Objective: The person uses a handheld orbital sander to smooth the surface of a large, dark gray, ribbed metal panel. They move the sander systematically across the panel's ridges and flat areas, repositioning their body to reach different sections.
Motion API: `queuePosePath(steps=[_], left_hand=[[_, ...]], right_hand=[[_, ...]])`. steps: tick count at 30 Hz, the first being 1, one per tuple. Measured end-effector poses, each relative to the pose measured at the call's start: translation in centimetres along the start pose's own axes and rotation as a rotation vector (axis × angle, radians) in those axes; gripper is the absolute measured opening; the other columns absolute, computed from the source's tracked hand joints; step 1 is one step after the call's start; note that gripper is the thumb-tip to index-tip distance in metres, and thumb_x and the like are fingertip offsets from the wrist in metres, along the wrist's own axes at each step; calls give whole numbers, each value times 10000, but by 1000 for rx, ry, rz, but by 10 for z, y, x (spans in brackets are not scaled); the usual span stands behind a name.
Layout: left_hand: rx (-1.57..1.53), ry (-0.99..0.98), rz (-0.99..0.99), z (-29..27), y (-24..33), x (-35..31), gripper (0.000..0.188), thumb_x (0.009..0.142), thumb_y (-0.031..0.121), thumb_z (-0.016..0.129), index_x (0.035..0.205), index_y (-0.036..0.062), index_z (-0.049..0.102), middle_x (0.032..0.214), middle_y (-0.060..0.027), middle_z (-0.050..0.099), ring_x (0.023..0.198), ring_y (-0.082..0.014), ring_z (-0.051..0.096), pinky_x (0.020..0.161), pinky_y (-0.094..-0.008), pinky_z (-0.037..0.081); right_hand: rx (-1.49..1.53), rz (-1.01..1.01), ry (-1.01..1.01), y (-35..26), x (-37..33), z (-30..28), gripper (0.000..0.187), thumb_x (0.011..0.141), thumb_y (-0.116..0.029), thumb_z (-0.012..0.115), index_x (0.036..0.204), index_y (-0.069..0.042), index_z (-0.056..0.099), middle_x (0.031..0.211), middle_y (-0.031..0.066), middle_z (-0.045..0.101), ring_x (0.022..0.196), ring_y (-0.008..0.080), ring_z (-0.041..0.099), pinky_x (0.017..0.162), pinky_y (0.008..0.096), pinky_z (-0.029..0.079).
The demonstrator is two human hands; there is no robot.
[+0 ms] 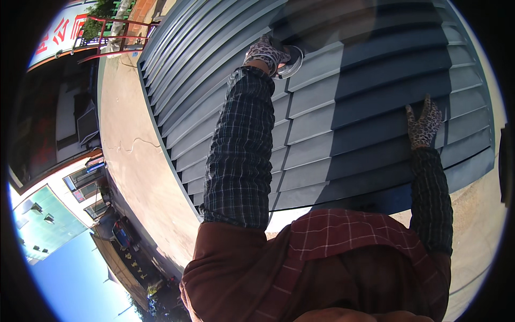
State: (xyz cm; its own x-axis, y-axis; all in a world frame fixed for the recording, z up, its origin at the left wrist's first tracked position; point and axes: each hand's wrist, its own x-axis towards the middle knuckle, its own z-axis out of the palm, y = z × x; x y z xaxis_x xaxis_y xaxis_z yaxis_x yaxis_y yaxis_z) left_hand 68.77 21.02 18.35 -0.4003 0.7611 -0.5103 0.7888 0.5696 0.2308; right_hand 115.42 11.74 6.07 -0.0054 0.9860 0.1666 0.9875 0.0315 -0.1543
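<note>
A wide stack of overlapping grey slatted metal panels stretches in front of me. My left hand, in a leopard-print glove, reaches far over the slats and is closed on a ring-shaped roll with a clear rim. It looks like a roll of tape, but my fingers and shadow hide part of it. On the right, my right hand wears the same kind of glove. Its fingers are spread over a shaded slat near the panels' right side, and it holds nothing.
Pale concrete ground runs along the panels' left edge, with a thin cord lying on it. A red metal frame stands at the upper left. Buildings with windows line the left side. My shadow falls across the slats.
</note>
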Motion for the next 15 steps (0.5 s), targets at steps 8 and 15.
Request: queuePosePath(steps=[8,15], left_hand=[[-6,-20,73,6,22,3,965,721,389,923,1508,65,468,1403,-205,624,1262,-346,637,1060,-393,535],[42,2,-134,-6,-44,-4,1024,726,377,918,1566,94,405,1449,-196,598,1331,-342,591,1123,-410,481]], right_hand=[[-5,-6,45,0,-1,3,808,908,-466,750,1547,-93,426,1459,241,523,1402,386,463,1221,558,277],[4,20,-18,0,0,3,800,910,-478,742,1541,-92,435,1460,244,524,1409,381,455,1227,556,268]])
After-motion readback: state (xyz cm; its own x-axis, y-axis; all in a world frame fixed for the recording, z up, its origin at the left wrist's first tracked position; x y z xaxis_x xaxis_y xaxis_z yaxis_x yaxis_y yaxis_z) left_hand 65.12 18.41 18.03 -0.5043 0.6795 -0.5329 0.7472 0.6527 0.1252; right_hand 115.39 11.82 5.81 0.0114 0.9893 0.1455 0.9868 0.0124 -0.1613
